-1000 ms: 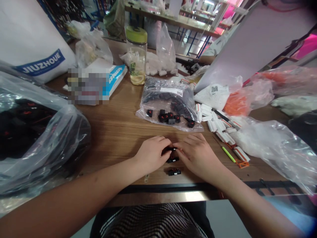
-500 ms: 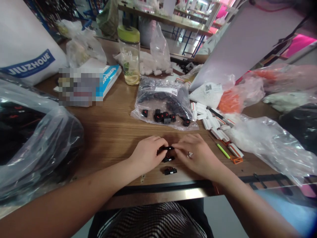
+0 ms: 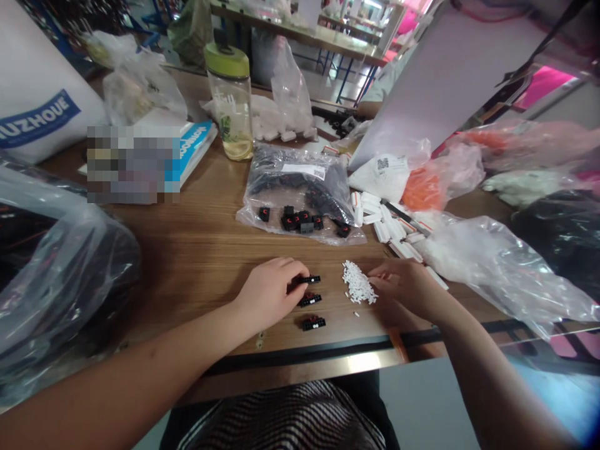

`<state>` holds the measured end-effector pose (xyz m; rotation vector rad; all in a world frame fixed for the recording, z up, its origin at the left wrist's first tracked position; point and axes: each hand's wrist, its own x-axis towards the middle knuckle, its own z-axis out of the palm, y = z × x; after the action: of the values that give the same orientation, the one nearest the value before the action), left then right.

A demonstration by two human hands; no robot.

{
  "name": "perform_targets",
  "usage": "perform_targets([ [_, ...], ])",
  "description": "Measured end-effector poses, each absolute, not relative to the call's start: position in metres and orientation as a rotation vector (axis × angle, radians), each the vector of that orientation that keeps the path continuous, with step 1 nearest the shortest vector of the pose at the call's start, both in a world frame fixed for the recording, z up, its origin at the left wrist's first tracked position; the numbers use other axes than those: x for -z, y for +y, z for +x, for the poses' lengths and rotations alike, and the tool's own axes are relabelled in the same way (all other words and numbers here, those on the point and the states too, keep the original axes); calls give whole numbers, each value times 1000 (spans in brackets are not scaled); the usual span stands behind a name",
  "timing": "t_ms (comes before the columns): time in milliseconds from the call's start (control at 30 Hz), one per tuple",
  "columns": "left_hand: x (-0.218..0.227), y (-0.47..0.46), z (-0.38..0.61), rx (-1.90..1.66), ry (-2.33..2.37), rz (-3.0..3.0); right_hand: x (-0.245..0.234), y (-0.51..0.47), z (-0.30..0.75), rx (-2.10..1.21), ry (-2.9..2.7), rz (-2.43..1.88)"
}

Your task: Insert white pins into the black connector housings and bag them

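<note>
My left hand point(image 3: 274, 289) is closed, thumb and fingers pinching a black connector housing point(image 3: 313, 279) with a white plug in its face. Two more black connectors lie in a column below it: the middle connector point(image 3: 311, 300) and the front connector point(image 3: 314, 323), both showing white plugs. To their right is a heap of tiny white plugs point(image 3: 358, 283), with one stray plug point(image 3: 357, 314) in front. At the heap's right edge, my right hand point(image 3: 403, 284) has its fingertips drawn together; whether a plug sits between them is hidden.
Behind my hands lies a clear bag of black connectors point(image 3: 300, 190). White plastic pieces point(image 3: 387, 228) and a clear plastic bag point(image 3: 497, 269) spread on the right. A green-lidded bottle point(image 3: 229, 103) and a notebook point(image 3: 192, 153) stand farther back; a large plastic bag point(image 3: 94, 250) occupies the left.
My right hand has left the connector and moved right to the heap, uncovering the white plugs. My left hand still grips the connector. The view has shifted slightly.
</note>
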<state>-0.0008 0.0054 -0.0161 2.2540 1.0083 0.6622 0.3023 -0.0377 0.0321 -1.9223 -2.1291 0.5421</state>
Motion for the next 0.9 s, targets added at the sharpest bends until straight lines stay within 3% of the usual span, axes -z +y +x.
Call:
perform_targets([
  [500, 15, 5, 0, -665, 1000, 2270, -24, -45, 299, -546, -2164, -1849],
  [900, 15, 6, -1, -677, 987, 2265, -12, -45, 307, -563, -1904, -2052],
])
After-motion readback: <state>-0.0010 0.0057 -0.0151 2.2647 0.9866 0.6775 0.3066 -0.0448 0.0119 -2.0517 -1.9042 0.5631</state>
